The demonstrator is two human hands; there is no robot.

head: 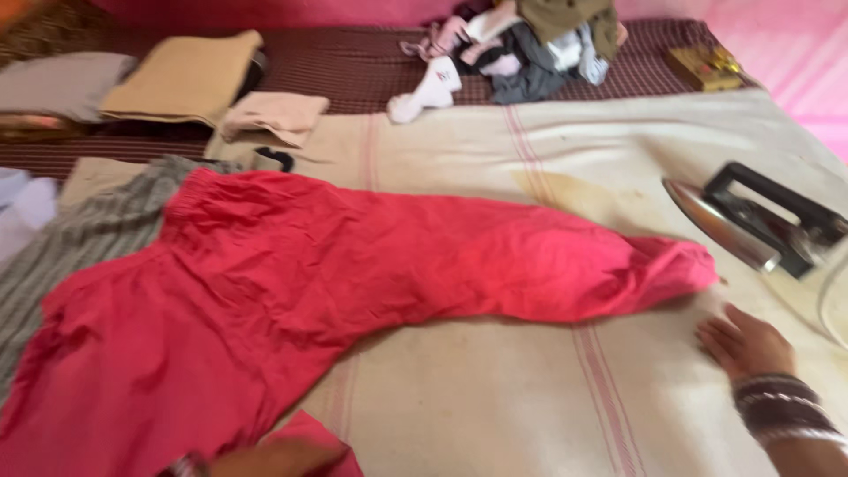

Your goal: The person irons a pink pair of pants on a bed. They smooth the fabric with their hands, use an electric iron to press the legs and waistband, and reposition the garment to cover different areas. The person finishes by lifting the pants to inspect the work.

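Left hand (281, 458), bottom edge, on red garment (353, 265); finger state cannot be told. Right hand (745, 343), fingers flat and spread on cream blanket (495, 397), just beside the garment's cuff. Iron (751, 221) near: burn risk if brushed. Clothes pile (521, 49) beyond.

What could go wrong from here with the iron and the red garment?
1. The iron lies tilted on the cream blanket near a brownish stain; if hot, it may scorch the cloth.
2. The right hand rests flat close to the iron's soleplate, so a reach could brush it.
3. The red garment is wrinkled, and its leg end lies near the iron; pressing now may set creases.
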